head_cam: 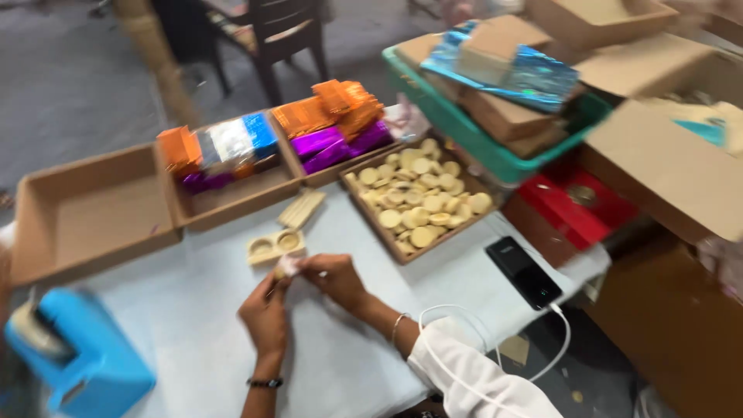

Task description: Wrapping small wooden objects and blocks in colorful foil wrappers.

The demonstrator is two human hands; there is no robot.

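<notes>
Both hands meet mid-table: left hand (pixel 265 313) and right hand (pixel 334 277) have fingertips pinched together on a small pale piece (pixel 286 267), just below the mould (pixel 275 246). Best keep that pinch light, close to the table.

orange, silver, blue foil packets (pixel 224 147) upper left | orange, purple packets (pixel 333 124) upper centre | red box (pixel 576 203) right, blurred | dark phone screen (pixel 524 272) lower right

Glossy foil wrappers (pixel 333 124), matt cardboard trays (pixel 93 213), green plastic crate (pixel 480 139)
</notes>
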